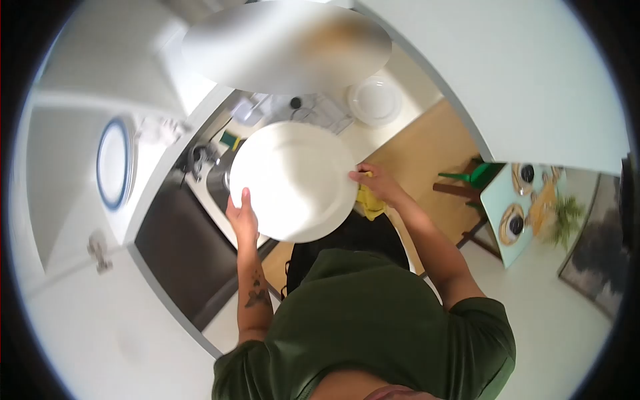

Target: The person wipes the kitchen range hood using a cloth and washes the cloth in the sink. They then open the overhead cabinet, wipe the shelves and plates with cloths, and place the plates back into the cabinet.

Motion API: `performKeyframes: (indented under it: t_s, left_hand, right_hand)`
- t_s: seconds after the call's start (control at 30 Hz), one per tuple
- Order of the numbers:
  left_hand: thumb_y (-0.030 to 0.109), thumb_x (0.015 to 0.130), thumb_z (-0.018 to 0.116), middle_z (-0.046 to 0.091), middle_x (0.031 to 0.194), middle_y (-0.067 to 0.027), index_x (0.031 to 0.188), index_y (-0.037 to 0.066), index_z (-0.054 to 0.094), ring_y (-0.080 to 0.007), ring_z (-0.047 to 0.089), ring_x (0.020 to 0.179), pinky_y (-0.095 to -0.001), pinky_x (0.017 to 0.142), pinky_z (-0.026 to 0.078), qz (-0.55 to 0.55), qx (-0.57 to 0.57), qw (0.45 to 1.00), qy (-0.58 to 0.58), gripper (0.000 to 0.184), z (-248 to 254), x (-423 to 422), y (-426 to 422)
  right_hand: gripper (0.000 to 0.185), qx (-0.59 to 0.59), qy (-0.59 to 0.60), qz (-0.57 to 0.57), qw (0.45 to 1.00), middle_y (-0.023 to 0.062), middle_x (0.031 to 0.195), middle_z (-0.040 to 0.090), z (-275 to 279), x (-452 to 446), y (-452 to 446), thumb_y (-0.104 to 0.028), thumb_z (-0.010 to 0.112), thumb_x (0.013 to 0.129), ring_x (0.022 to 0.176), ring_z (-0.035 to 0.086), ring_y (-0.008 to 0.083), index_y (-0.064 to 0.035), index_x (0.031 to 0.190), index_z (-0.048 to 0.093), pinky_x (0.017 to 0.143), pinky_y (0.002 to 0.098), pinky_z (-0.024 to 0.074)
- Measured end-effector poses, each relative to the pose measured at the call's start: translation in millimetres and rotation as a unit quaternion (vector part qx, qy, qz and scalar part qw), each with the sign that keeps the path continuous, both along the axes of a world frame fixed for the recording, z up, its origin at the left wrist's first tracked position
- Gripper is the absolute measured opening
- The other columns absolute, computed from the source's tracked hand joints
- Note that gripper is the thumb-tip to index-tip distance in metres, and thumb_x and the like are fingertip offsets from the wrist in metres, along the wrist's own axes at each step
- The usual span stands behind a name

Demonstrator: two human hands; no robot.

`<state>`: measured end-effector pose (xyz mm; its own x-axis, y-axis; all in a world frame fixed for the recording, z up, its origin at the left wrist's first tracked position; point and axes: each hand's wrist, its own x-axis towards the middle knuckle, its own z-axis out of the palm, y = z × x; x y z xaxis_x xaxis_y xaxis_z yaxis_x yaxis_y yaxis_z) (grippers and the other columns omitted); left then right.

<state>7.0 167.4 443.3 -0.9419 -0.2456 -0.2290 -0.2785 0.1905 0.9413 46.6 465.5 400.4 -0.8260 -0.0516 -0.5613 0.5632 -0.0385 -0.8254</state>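
A large white round plate [297, 180] is held up in front of me, its broad face towards the camera. My left hand [244, 219] grips its left rim, thumb on the face and fingers hidden behind. At the opposite rim, my right hand [375, 181] is closed on the edge together with a yellow cloth [371, 203], which hangs below the fingers. The sink [217, 180] is partly hidden behind the plate, near my left hand.
Blue-rimmed plates [115, 165] stand in an open cabinet at left. White plates [375, 101] lie on the counter. A blurred round object [287, 47] looms overhead. A white cabinet door [533, 73] hangs open at upper right. Behind is a set table [497, 213] with a green chair [475, 175].
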Motion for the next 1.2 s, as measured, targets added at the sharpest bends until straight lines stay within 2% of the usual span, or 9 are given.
performKeyframes:
  t_s: [0.1,0.17,0.27,0.43,0.6,0.8,0.87,1.1,1.2]
  left_hand:
    - [0.021,0.088,0.056,0.059,0.101,-0.0121,0.113,-0.008,0.048,-0.0157,0.055,0.088,-0.0262,0.08,0.043,-0.001,-0.034,0.999,-0.009,0.04,-11,4,-2]
    - [0.023,0.088,0.057,0.06,0.099,-0.0131,0.112,-0.009,0.048,-0.0161,0.056,0.086,-0.0267,0.077,0.045,-0.029,-0.001,0.999,0.04,0.042,-32,3,-12]
    - [0.025,0.087,0.057,0.061,0.098,-0.0136,0.11,-0.008,0.051,-0.0169,0.057,0.086,-0.0287,0.077,0.045,-0.007,-0.017,1.0,0.002,0.041,-58,-9,-16]
    - [0.029,0.087,0.058,0.063,0.093,-0.0154,0.11,-0.007,0.053,-0.0172,0.059,0.081,-0.0282,0.075,0.047,-0.066,-0.219,0.973,-0.019,0.043,-58,-10,-17]
    - [0.033,0.087,0.057,0.063,0.09,-0.0174,0.109,-0.008,0.053,-0.0184,0.059,0.083,-0.0303,0.075,0.046,-0.034,-0.165,0.986,-0.013,0.046,-47,-2,-4]
    - [0.025,0.088,0.057,0.063,0.093,-0.0116,0.103,-0.008,0.056,-0.0145,0.056,0.084,-0.0284,0.076,0.044,-0.086,-0.105,0.988,0.071,0.037,-47,-14,10]
    - [0.024,0.087,0.058,0.062,0.094,-0.0143,0.104,-0.009,0.053,-0.0164,0.056,0.085,-0.0296,0.076,0.045,-0.142,-0.053,0.985,0.086,0.038,-56,-18,30]
    - [0.028,0.086,0.058,0.059,0.103,-0.0146,0.111,-0.008,0.049,-0.0202,0.056,0.089,-0.0307,0.079,0.045,-0.439,-0.028,0.898,0.024,0.045,-85,-29,162]
    - [0.028,0.087,0.057,0.057,0.106,-0.0119,0.118,-0.004,0.046,-0.0189,0.056,0.09,-0.0297,0.079,0.045,-0.557,0.03,0.827,-0.075,0.045,-103,3,226]
  right_hand:
    - [0.027,0.016,0.057,-0.062,0.996,0.0031,0.078,0.059,-77,22,17,-0.029,0.057,0.085,0.071,0.055,0.0128,-0.0025,0.09,0.06,0.067,0.0275,0.0452]
    - [0.027,-0.269,-0.134,-0.264,0.916,0.0043,0.084,0.06,-133,34,30,-0.029,0.051,0.088,0.07,0.058,0.0152,-0.0027,0.091,0.057,0.066,0.0303,0.0478]
    - [0.024,-0.221,-0.154,-0.303,0.914,0.0068,0.085,0.059,-238,38,30,-0.026,0.047,0.087,0.072,0.06,0.0199,-0.0037,0.095,0.054,0.066,0.0332,0.05]
    - [0.036,-0.077,-0.145,-0.365,0.916,0.0142,0.112,0.053,-227,-34,10,-0.026,0.051,0.083,0.104,0.051,0.0241,-0.0021,0.111,0.05,0.083,0.041,0.0439]
    - [0.056,0.206,-0.001,-0.044,0.978,0.0204,0.126,0.045,-268,12,41,-0.03,0.053,0.082,0.116,0.044,0.0311,-0.0011,0.128,0.041,0.096,0.0371,0.0341]
    - [0.038,0.284,-0.14,-0.044,0.947,0.0182,0.113,0.056,-239,151,80,-0.027,0.053,0.079,0.106,0.053,0.0295,-0.0028,0.108,0.059,0.089,0.0379,0.0411]
    - [0.029,0.453,-0.083,0.199,0.865,0.0141,0.094,0.064,-258,223,91,-0.024,0.047,0.08,0.089,0.06,0.033,-0.005,0.092,0.065,0.079,0.0441,0.0464]
    - [0.029,0.42,-0.321,-0.036,0.848,0.0199,0.096,0.062,-242,391,-3,-0.02,0.044,0.079,0.09,0.06,0.0325,-0.0019,0.083,0.067,0.08,0.0427,0.0469]
    - [0.028,0.278,-0.444,-0.203,0.827,0.0198,0.098,0.061,-335,470,-105,-0.018,0.045,0.077,0.091,0.059,0.0333,-0.0007,0.083,0.066,0.081,0.0417,0.0461]
